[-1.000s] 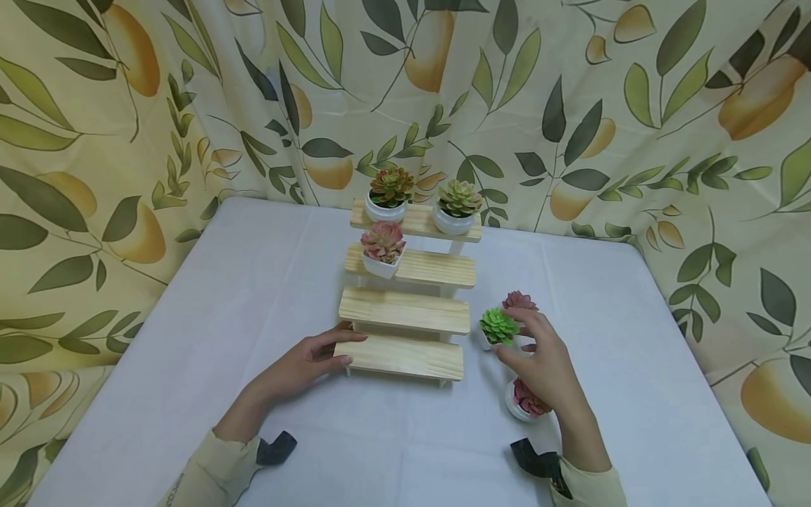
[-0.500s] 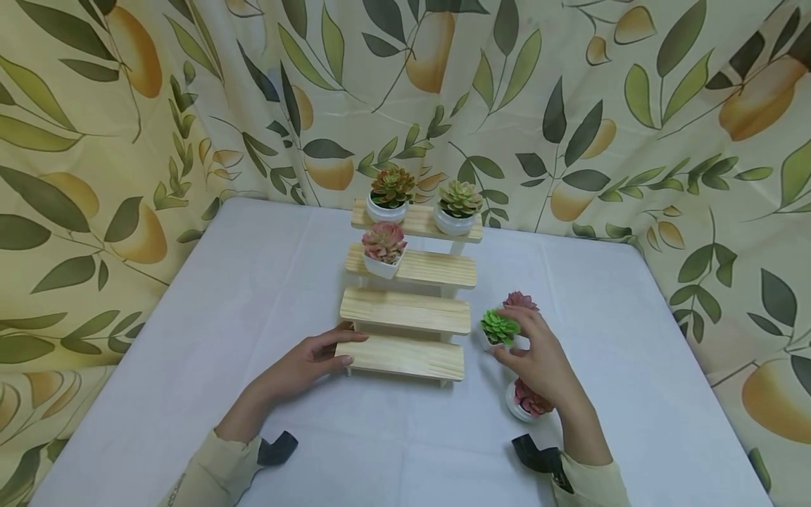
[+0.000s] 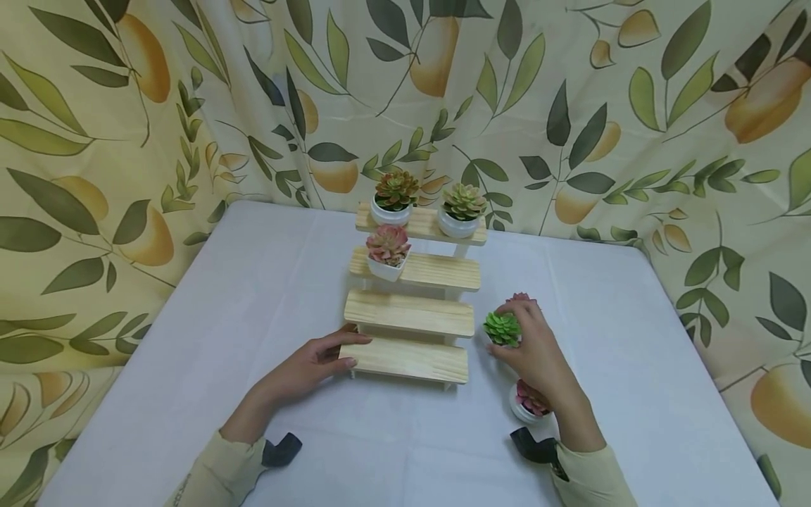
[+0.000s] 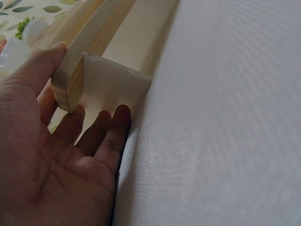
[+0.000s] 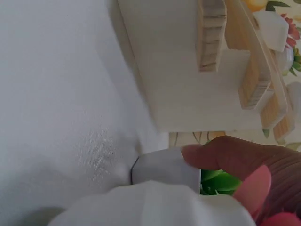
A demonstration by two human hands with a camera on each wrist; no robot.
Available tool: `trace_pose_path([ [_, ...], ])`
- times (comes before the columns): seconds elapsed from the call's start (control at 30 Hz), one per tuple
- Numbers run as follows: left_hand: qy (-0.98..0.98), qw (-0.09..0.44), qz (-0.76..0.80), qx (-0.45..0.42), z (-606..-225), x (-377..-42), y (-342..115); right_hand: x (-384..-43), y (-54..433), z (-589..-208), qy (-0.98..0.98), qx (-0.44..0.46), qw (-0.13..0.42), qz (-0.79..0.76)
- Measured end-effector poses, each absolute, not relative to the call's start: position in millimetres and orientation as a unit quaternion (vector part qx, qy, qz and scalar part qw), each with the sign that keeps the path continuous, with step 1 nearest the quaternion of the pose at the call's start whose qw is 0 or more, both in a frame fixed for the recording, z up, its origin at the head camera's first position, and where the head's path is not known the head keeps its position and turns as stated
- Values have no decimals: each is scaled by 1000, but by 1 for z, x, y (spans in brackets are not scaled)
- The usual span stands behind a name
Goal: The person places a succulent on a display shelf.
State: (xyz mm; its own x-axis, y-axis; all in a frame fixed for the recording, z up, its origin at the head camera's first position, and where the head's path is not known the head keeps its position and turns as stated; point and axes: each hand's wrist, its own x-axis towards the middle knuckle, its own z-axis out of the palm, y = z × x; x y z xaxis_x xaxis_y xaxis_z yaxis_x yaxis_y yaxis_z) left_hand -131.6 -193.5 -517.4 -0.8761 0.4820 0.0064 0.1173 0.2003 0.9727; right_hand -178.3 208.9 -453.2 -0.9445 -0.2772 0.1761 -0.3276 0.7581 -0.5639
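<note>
A tiered wooden plant stand (image 3: 408,360) stands mid-table. My left hand (image 3: 307,366) grips the left end of its lowest shelf; the left wrist view has the thumb over the board (image 4: 70,84) and the other fingers below, near the white side panel (image 4: 110,77). Right of the stand, my right hand (image 3: 538,359) pinches a small potted green succulent (image 3: 503,329) between thumb and fingers. The right wrist view shows the thumb against its white pot (image 5: 164,167), the base close to the cloth. The far fingers are hidden there.
On the top shelf are an orange-green succulent (image 3: 394,201) and a pale green one (image 3: 461,211). A pink succulent (image 3: 388,252) sits on the shelf below. Beyond the right hand is a dark pink succulent (image 3: 522,298); a red one (image 3: 531,401) lies under the wrist. Patterned curtain (image 3: 405,77) surrounds the table.
My right thumb and fingers have closed in around the green succulent's pot. The left hand keeps its hold on the lowest shelf. The head view has shifted slightly.
</note>
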Motion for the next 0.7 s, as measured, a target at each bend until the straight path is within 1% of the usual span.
trace_pose_path([
  [0.3,761,158,600,190,-516,-131,-193,-175,211,-451,-926,173,90,324],
  [0.7,764,156,597,188,-514,-131,-193,-168,208,-436,-907,186,132,354],
])
